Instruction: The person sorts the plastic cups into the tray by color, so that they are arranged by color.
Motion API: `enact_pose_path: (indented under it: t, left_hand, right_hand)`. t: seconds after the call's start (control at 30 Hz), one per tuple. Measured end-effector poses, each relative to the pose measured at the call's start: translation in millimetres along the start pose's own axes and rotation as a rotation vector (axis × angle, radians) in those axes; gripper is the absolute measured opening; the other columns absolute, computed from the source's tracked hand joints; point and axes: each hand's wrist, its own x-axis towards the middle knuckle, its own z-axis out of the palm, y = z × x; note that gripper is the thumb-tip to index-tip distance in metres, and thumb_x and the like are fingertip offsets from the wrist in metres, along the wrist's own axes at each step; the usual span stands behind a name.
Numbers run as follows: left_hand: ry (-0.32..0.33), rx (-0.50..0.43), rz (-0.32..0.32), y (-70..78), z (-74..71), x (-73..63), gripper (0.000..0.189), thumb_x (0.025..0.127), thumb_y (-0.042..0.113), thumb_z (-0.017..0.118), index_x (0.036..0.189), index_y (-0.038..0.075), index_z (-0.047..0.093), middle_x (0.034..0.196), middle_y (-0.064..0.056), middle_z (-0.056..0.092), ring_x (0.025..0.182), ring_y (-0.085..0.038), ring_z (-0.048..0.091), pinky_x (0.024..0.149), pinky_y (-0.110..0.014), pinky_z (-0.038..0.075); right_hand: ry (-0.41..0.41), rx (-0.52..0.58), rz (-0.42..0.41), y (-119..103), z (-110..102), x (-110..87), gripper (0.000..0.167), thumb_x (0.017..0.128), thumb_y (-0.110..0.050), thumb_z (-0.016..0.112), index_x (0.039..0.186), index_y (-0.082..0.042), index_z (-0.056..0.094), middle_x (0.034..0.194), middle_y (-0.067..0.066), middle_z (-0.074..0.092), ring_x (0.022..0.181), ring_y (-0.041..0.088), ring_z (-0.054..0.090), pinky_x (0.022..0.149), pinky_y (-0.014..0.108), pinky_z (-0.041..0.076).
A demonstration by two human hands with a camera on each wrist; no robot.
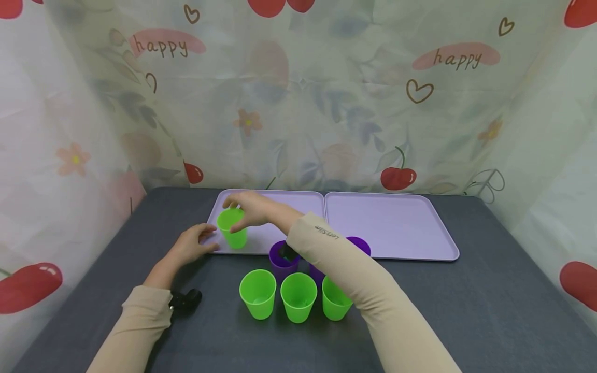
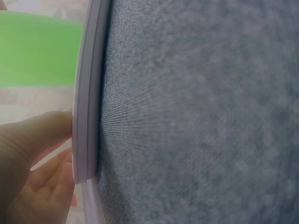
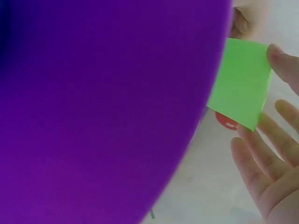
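Note:
On the left lilac tray (image 1: pixel 289 199) stands a green cup (image 1: pixel 237 239), near its left edge. My right hand (image 1: pixel 254 208) reaches across and grips this cup at the rim, thumb on the near side and fingers on the far side. In the right wrist view, the thumb and the spread fingers of that hand meet opposite edges of the green cup (image 3: pixel 240 79). At the tray's near left corner rests my left hand (image 1: pixel 190 244); its thumb and fingers touch the tray edge (image 2: pixel 86 116) in the left wrist view.
Three more green cups (image 1: pixel 258 292) stand in a row at the front. Behind them are purple cups (image 1: pixel 283 267), partly hidden by my right forearm. A second lilac tray (image 1: pixel 387 223) adjoins on the right. A patterned cloth (image 1: pixel 303 103) hangs behind the dark table (image 1: pixel 196 336).

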Motion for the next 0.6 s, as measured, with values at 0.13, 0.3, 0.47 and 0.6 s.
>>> enact_pose_path:
  t: [0.13, 0.3, 0.47, 0.6]
  left_hand:
    - [-0.003, 0.004, -0.007, 0.6, -0.2, -0.5, 0.045, 0.083, 0.015, 0.069, 0.118, -0.008, 0.054, 0.117, -0.028, 0.059, 0.110, -0.040, 0.056, 0.094, -0.051, 0.047]
    - [-0.009, 0.010, -0.018, 0.5, 0.4, 0.1, 0.045, 0.083, 0.015, 0.069, 0.119, -0.008, 0.053, 0.118, -0.028, 0.058, 0.112, -0.041, 0.055, 0.095, -0.051, 0.046]
    - [-0.012, 0.003, -0.025, 0.4, 0.7, 0.6, 0.045, 0.084, 0.014, 0.068, 0.120, -0.009, 0.053, 0.119, -0.029, 0.057, 0.113, -0.041, 0.055, 0.096, -0.051, 0.046]
    - [-0.017, 0.001, -0.032, 0.2, 1.0, -0.2, 0.045, 0.084, 0.014, 0.067, 0.120, -0.009, 0.053, 0.120, -0.029, 0.057, 0.114, -0.041, 0.054, 0.096, -0.051, 0.046]
  right_hand:
    - [-0.012, 0.007, -0.003, -0.7, 1.9, 0.8, 0.056, 0.078, -0.022, 0.075, 0.126, -0.003, 0.052, 0.126, 0.012, 0.060, 0.122, 0.022, 0.053, 0.106, 0.030, 0.040]
    - [-0.023, 0.003, -0.001, 0.1, 4.3, -0.1, 0.056, 0.080, -0.021, 0.073, 0.127, -0.002, 0.051, 0.129, 0.012, 0.058, 0.123, 0.022, 0.052, 0.108, 0.029, 0.040]
    - [-0.027, -0.028, 0.003, 0.4, 4.8, -1.0, 0.057, 0.082, -0.022, 0.072, 0.130, -0.002, 0.049, 0.133, 0.011, 0.055, 0.126, 0.021, 0.051, 0.109, 0.028, 0.038]
    - [-0.053, -0.020, 0.001, -0.8, 3.0, -1.2, 0.062, 0.083, -0.023, 0.071, 0.134, -0.001, 0.045, 0.138, 0.011, 0.051, 0.130, 0.021, 0.047, 0.112, 0.028, 0.035]
